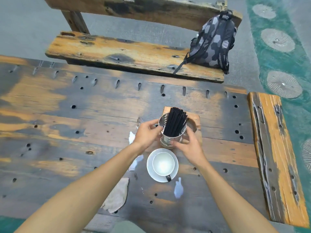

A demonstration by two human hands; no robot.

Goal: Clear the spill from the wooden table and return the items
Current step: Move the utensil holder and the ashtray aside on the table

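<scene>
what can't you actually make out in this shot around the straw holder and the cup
- Base of the metal holder, head view: both hands, left hand and right hand, wrap it, so whether it sits on the wooden tray or is lifted is unclear.
- Tray's other contents: hidden behind the holder and black straws.
- Inside the white cup: glare washes it out; liquid or empty, cannot tell.
- Spill under the left forearm: covered.

A worn wooden bench (134,54) stands on grey floor (33,27) beyond the table, a backpack (213,42) on it; green patterned carpet (286,56) lies right.
</scene>
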